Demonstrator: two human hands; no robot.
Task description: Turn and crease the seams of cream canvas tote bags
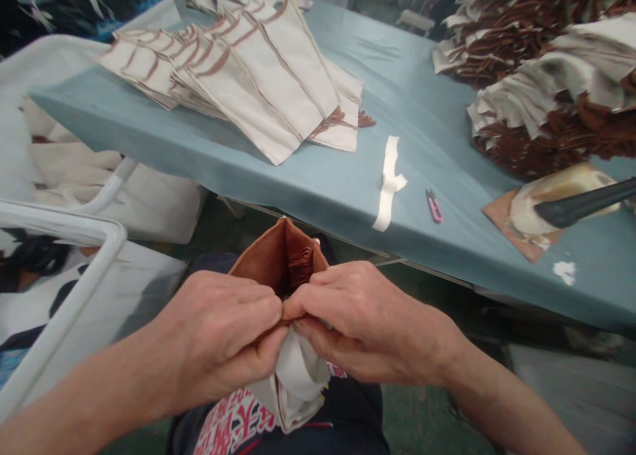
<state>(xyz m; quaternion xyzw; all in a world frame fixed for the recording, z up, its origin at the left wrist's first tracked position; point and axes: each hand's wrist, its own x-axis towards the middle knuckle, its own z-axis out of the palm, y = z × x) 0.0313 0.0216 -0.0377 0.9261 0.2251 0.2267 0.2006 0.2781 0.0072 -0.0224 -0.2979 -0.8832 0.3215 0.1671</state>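
Observation:
A sewn leather piece (261, 256), brown on one face and off-white on the other, is held over my lap. Its brown side forms an open pocket with gathered folds inside, facing the table. My left hand (213, 329) pinches the near edge between thumb and fingers. Right beside it, my right hand (362, 316) grips the same edge, fingertips almost touching the left ones. Below the hands hangs the off-white part (301, 375), curled over. The fingertips hide the exact spot being pinched.
Off-white panels (278, 77) lie stacked on the blue-covered table (348, 177). Nearby are white tape strips (387, 183), pink thread snips (434, 206) and a black-handled tool (586, 203) on a brown square. Brown-and-white piles (556, 91) stand right. White bins (149, 269) flank my left side.

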